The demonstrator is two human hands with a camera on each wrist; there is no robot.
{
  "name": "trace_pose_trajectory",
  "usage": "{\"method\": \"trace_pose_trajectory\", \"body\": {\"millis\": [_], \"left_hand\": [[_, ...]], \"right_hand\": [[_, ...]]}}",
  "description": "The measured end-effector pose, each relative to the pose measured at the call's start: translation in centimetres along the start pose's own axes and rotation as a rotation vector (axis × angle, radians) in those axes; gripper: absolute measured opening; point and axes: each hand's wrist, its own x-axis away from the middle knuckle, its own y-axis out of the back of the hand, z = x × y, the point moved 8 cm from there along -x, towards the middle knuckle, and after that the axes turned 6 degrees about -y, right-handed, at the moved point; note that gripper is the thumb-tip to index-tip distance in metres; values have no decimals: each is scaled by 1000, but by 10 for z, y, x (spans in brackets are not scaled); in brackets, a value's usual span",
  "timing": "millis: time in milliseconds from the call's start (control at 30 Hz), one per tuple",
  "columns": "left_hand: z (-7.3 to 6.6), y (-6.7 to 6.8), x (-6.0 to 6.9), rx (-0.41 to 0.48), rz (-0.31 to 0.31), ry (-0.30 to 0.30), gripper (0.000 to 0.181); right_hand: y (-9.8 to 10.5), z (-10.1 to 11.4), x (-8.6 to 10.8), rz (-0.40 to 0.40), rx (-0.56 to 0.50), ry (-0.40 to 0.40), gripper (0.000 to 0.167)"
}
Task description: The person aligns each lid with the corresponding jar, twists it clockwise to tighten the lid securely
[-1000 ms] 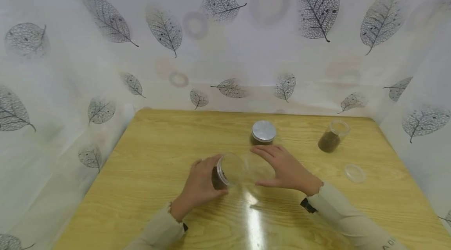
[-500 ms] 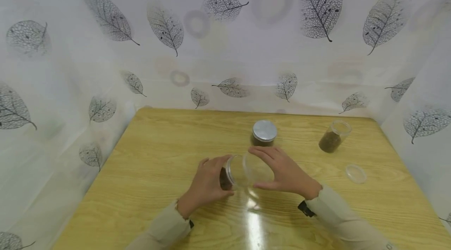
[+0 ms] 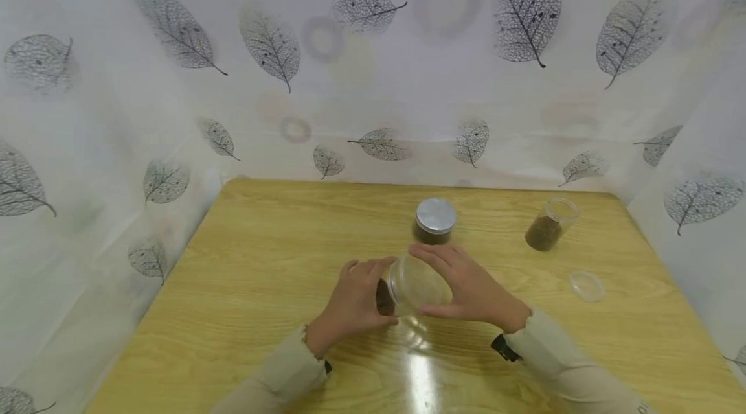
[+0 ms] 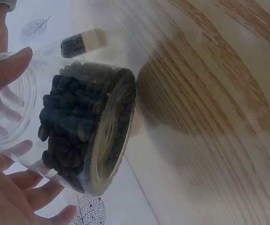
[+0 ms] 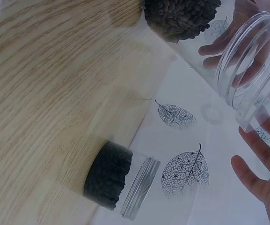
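My left hand [image 3: 355,304] grips a clear jar [image 3: 384,297] of dark beans, tilted with its mouth to the right. In the left wrist view the beans [image 4: 71,119] lie against the jar's bottom, fingers and thumb around its wall. My right hand [image 3: 469,287] holds an empty-looking clear container [image 3: 422,281] between thumb and fingers. The two rims meet or nearly meet; in the right wrist view the jar's threaded rim [image 5: 226,77] is beside the container's, and whether they touch I cannot tell.
Behind the hands stands a jar with a silver lid [image 3: 436,216]. At right, an open clear jar [image 3: 544,231] holds dark contents, and a clear lid [image 3: 587,286] lies on the wooden table [image 3: 250,239]. A leaf-patterned sheet [image 3: 396,77] surrounds the table.
My left hand has moved right with the jar of beans, closing the gap to the clear container. My right hand has stayed almost in place.
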Motion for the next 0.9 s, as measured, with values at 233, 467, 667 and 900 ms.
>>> {"method": "trace_pose_trajectory", "body": {"millis": [233, 467, 667, 900], "left_hand": [[-3, -1, -1, -41, 27, 1, 101], [-5, -3, -2, -56, 48, -3, 102], [-3, -5, -1, -42, 62, 1, 102], [-1, -6, 0, -21, 74, 2, 98]], "right_hand": [[-5, 0, 1, 8, -14, 5, 85], [-9, 1, 3, 25, -30, -1, 85], [-11, 2, 4, 29, -34, 13, 86], [-11, 4, 4, 26, -50, 56, 92]]}}
